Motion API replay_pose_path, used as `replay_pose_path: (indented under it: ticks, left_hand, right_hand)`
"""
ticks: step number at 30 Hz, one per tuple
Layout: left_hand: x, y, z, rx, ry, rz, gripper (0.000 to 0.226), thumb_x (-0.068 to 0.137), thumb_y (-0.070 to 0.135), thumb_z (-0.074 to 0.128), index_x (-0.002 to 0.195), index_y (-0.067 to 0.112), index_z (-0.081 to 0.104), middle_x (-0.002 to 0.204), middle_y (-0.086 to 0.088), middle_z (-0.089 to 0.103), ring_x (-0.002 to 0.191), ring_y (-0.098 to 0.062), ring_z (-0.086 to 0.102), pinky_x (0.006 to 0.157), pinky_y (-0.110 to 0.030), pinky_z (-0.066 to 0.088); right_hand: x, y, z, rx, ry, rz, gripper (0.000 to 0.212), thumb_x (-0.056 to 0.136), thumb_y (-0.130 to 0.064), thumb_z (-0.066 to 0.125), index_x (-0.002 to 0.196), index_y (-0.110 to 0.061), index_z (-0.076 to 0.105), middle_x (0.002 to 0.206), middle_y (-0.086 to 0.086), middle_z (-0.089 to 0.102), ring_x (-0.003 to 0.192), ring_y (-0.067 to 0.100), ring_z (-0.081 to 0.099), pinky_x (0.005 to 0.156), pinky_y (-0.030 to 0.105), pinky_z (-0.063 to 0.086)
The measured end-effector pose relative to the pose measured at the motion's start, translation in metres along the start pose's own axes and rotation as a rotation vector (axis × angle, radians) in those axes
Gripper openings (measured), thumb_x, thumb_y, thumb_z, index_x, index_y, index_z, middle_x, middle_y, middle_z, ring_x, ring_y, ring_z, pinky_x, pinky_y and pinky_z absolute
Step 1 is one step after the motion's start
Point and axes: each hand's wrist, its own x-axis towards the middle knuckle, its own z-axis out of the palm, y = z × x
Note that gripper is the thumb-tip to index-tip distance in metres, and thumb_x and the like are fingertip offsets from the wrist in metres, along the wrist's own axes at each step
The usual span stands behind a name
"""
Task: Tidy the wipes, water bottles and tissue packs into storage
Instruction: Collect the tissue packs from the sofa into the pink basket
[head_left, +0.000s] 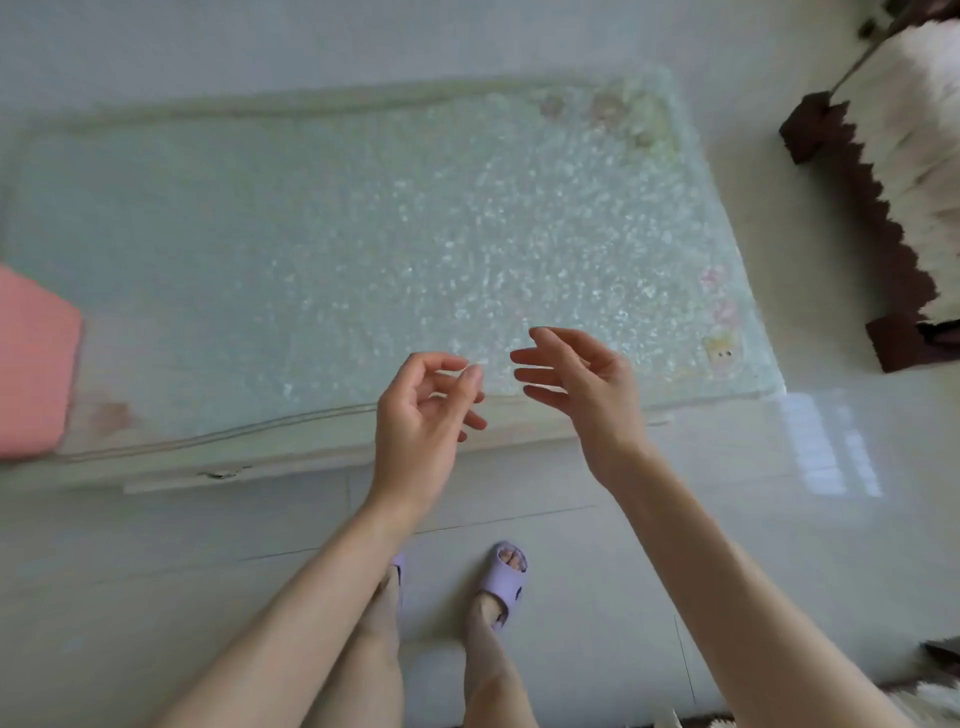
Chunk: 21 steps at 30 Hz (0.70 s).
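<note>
The left hand (421, 410) was held over the near edge of a rectangular, pale green table with a pebbled glass top (260, 260), just below frame centre at about 6 o'clock. Its palm was turned up and its fingers were loosely curled, with the thumb tip close to the forefinger. It held nothing.

The right hand (576, 384) was just beside it at about 4 o'clock, apart from the left hand and not touching it. Its fingers were relaxed, slightly bent and pointed toward the left hand. It also held nothing. Both forearms were bare.

The whereabouts of the wipes, water bottles and tissue packs could not be told from this view.

A small cartoon sticker (722, 353) lay on the table's near right corner at 3 o'clock. A flat pink object (31, 364), cut off by the frame, overlapped the table's left end at 9 o'clock. A shaggy white rug with a dark brown stepped border (904, 171) lay at 2 o'clock, well apart from the table. The glossy pale tiled floor (727, 519) filled the lower frame. At 6 o'clock, the person's feet stood in lilac open-toed slippers (506, 577), the left one largely hidden behind the left forearm.
</note>
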Motion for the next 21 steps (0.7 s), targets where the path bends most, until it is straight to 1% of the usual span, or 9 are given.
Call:
replay_pose_path:
  ticks: [3,6,10,14,17,20,21]
  left_hand:
    - [0.010,0.009,-0.060,-0.018,0.139,-0.001,0.006,0.091,0.013,0.063,0.089,0.016,0.058,0.072,-0.002,0.065,0.051,-0.010,0.061,0.048,-0.020,0.044]
    - [0.018,0.012,-0.112,-0.031,0.240,0.000,0.006,0.091,0.014,0.064,0.091,0.014,0.058,0.073,-0.004,0.065,0.051,-0.010,0.062,0.049,-0.021,0.044]
    - [0.030,0.010,-0.204,-0.068,0.365,-0.017,0.006,0.091,0.014,0.064,0.092,0.012,0.059,0.073,-0.002,0.065,0.052,-0.010,0.062,0.049,-0.021,0.045]
    - [0.041,0.002,-0.287,-0.096,0.436,-0.056,0.006,0.091,0.015,0.064,0.092,0.014,0.059,0.073,-0.001,0.066,0.054,-0.012,0.064,0.051,-0.019,0.046]
    - [0.047,-0.007,-0.341,-0.120,0.492,-0.099,0.005,0.091,0.015,0.064,0.091,0.014,0.059,0.073,0.000,0.066,0.053,-0.011,0.063,0.050,-0.020,0.045]
    - [0.057,-0.021,-0.400,-0.144,0.552,-0.131,0.006,0.091,0.015,0.064,0.091,0.013,0.058,0.074,-0.004,0.066,0.052,-0.010,0.062,0.050,-0.021,0.044]
    - [0.059,-0.023,-0.410,-0.156,0.559,-0.137,0.006,0.091,0.015,0.063,0.092,0.012,0.058,0.074,-0.004,0.066,0.052,-0.010,0.062,0.050,-0.021,0.044]
  right_hand:
    - [0.003,-0.011,0.065,-0.071,-0.110,-0.004,0.015,0.094,-0.022,0.060,0.101,-0.011,0.068,0.094,0.011,0.074,0.084,0.020,0.072,0.086,0.039,0.056]
    - [0.004,-0.012,0.120,-0.114,-0.197,-0.001,0.014,0.094,-0.022,0.060,0.099,-0.012,0.068,0.093,0.010,0.074,0.083,0.020,0.072,0.085,0.038,0.056]
    - [0.001,-0.005,0.217,-0.187,-0.296,0.018,0.014,0.094,-0.022,0.060,0.100,-0.013,0.068,0.092,0.008,0.074,0.082,0.019,0.072,0.085,0.038,0.056]
    - [0.001,0.009,0.302,-0.254,-0.332,0.042,0.018,0.094,-0.024,0.060,0.105,-0.011,0.068,0.095,0.008,0.075,0.087,0.021,0.072,0.087,0.039,0.058]
    - [0.001,0.020,0.357,-0.293,-0.346,0.060,0.016,0.094,-0.024,0.061,0.102,-0.013,0.068,0.095,0.008,0.075,0.088,0.022,0.072,0.087,0.039,0.058]
    - [0.003,0.036,0.420,-0.319,-0.379,0.095,0.014,0.093,-0.024,0.062,0.100,-0.014,0.068,0.094,0.009,0.075,0.088,0.023,0.072,0.087,0.040,0.058]
    - [0.004,0.039,0.431,-0.329,-0.378,0.096,0.014,0.093,-0.024,0.062,0.100,-0.014,0.069,0.095,0.009,0.075,0.088,0.024,0.072,0.087,0.041,0.058]
